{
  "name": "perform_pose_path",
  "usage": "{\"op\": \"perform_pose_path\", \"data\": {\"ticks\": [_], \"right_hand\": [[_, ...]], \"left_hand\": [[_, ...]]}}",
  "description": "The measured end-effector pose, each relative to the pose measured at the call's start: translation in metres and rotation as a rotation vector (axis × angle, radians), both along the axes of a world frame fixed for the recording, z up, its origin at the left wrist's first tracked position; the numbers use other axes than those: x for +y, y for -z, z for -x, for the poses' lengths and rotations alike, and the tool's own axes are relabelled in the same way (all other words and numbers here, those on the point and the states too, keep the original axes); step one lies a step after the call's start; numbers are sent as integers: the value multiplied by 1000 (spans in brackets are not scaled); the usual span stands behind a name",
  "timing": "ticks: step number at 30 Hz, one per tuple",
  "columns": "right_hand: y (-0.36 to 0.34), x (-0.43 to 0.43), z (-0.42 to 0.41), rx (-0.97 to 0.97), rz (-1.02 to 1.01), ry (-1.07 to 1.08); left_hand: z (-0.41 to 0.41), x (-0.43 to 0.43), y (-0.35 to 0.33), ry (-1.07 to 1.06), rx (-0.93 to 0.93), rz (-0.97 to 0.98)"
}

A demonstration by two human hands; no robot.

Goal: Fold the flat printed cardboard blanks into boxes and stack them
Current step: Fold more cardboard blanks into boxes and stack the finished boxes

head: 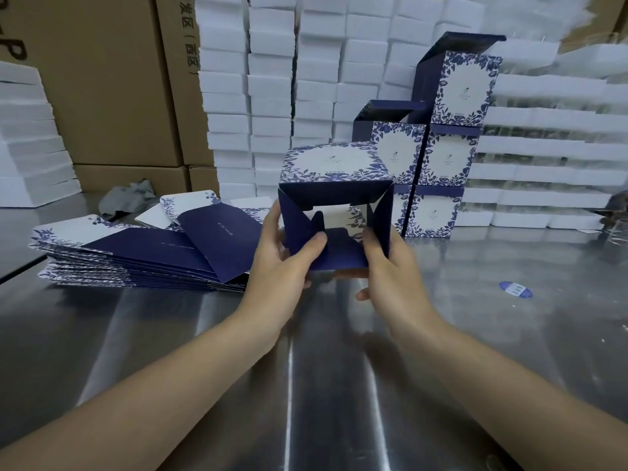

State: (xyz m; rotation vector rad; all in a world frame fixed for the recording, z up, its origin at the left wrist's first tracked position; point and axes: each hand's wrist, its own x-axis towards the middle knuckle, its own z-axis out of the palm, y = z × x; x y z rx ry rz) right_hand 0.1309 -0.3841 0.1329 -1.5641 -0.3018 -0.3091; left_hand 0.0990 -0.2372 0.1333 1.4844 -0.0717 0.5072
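I hold a half-formed blue-and-white floral box [334,171] above the steel table, its open end facing me with dark blue flaps partly folded inward. My left hand [283,256] grips its left side, thumb pressing a bottom flap inward. My right hand [382,263] grips the right side, thumb on the lower flap. A fanned pile of flat printed blanks [142,253] lies to the left. Several folded boxes [441,158] stand stacked behind, some with lids up.
The steel table [306,368] spreads in front of me. White foam blocks [272,96] are stacked along the back and at the left. Brown cartons [112,79] stand at the back left. A small blue sticker [515,289] lies on the right.
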Motion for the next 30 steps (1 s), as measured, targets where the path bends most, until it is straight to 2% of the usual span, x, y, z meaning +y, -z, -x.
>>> {"op": "perform_pose_path", "data": {"ticks": [5, 15, 23, 30], "right_hand": [[3, -2, -5, 52, -10, 52], [-1, -9, -9, 181, -86, -84], [1, -14, -10, 182, -56, -164], [-5, -11, -5, 172, -140, -78]], "left_hand": [[-4, 3, -1, -61, -54, 25], [-7, 11, 0, -20, 100, 21], [-3, 7, -1, 60, 116, 25], [0, 3, -4, -3, 94, 104]]}}
